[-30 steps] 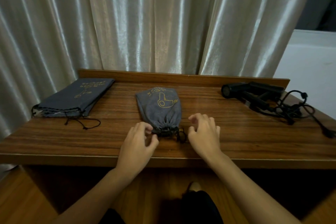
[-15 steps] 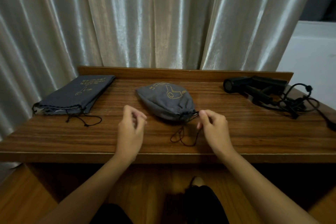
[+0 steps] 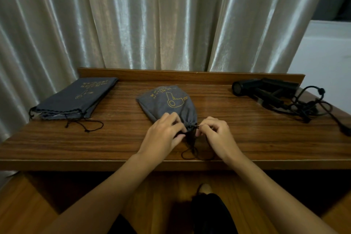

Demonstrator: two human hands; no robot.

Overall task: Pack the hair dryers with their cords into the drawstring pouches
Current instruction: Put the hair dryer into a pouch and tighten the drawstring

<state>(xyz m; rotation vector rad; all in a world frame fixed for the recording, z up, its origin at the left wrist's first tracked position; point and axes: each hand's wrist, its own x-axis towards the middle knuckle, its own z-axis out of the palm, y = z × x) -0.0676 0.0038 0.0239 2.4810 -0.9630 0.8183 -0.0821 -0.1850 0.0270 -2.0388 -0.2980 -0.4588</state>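
Our bulging grey cloth pouch with the yellow dryer picture (image 3: 167, 103) sits mid-table. Our left hand (image 3: 163, 135) and right hand (image 3: 215, 133) curl at its bunched neck, pinching the thin black drawstring (image 3: 191, 144). The pouch feels soft and floppy, the string slippery, so we hold close to the neck.

Pale satin curtain (image 3: 152, 21) hangs in folds behind a dark wood-grain table (image 3: 114, 138) with raised back lip; white wall (image 3: 322, 49) right, wood floor (image 3: 22, 205) below, dim light.
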